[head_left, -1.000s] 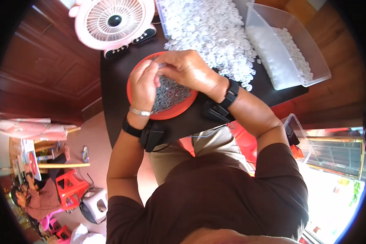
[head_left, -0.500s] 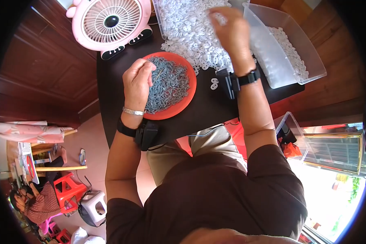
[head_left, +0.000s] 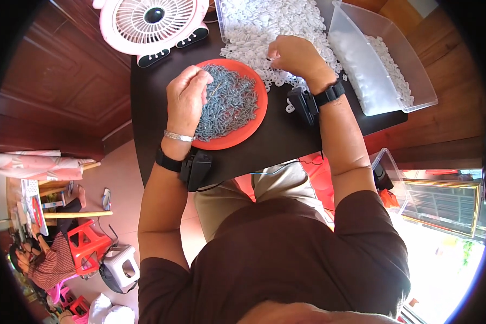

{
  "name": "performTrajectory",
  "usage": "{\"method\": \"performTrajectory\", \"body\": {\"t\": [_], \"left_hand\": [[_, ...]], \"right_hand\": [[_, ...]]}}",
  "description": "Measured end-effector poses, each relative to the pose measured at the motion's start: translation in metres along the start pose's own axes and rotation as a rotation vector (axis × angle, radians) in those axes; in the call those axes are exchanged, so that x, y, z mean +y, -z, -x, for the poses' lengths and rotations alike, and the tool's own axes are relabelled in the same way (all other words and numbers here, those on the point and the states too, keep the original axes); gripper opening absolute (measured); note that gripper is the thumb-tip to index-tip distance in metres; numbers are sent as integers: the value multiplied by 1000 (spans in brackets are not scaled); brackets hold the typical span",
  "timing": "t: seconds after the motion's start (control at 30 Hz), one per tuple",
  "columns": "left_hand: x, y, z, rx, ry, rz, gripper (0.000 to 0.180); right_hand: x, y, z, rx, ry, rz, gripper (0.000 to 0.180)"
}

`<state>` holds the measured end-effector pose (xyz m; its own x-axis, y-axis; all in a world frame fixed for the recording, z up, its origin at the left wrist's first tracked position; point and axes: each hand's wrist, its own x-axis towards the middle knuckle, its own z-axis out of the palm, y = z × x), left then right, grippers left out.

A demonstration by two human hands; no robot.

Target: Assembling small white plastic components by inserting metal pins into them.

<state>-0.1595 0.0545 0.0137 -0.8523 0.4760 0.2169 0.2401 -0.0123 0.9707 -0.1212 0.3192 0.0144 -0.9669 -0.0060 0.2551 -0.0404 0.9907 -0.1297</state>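
Note:
An orange-red plate (head_left: 262, 110) on the dark table holds a heap of small grey screw-like pieces (head_left: 228, 110). Over its left edge is my left hand (head_left: 186, 100), closed with thumb and fingers pressed together; whatever they hold is too small to make out. To the right of the plate, my right hand (head_left: 301, 58) reaches over a spread pile of small white plastic pieces with holes (head_left: 248, 51). Its fingers curl inward in a pinch, and anything in them is hidden. A loose white piece (head_left: 290, 108) lies on the table beside my right wrist strap.
A pink fan (head_left: 155, 16) stands at the back left. At the right is a clear plastic bin (head_left: 416, 65) with more white pieces. A dark boxy device (head_left: 198, 170) is strapped to my left wrist. Far left, a person (head_left: 56, 264) sits near red stools (head_left: 89, 245).
My right hand has come nearer and slightly left, from high over the white pile to its near part. The left hand stays closed by the plate. The whole view has shifted slightly.

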Motion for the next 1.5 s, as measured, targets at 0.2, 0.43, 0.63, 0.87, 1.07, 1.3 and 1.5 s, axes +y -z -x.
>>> {"method": "performTrajectory", "body": {"t": [0.2,0.43,0.63,0.87,1.07,1.3,1.5], "left_hand": [[-1,0,0,-3,23,-34,23],[1,0,-1,-2,18,2,21],[0,1,0,-16,22,-39,24],[0,0,0,-30,27,-38,24],[-1,0,-1,-14,26,-52,24],[3,-2,1,-41,50,-3,19],[-3,-5,2,-149,78,-7,14]], "right_hand": [[1,-6,-4,-39,-55,22,12],[8,-8,-6,118,-45,-49,15],[-4,6,2,-140,-34,-147,19],[-6,7,2,-166,-45,177,11],[1,-7,0,-56,-6,133,8],[-14,5,-7,-90,-55,-812,12],[-54,0,-4,-292,57,-1398,13]]}}
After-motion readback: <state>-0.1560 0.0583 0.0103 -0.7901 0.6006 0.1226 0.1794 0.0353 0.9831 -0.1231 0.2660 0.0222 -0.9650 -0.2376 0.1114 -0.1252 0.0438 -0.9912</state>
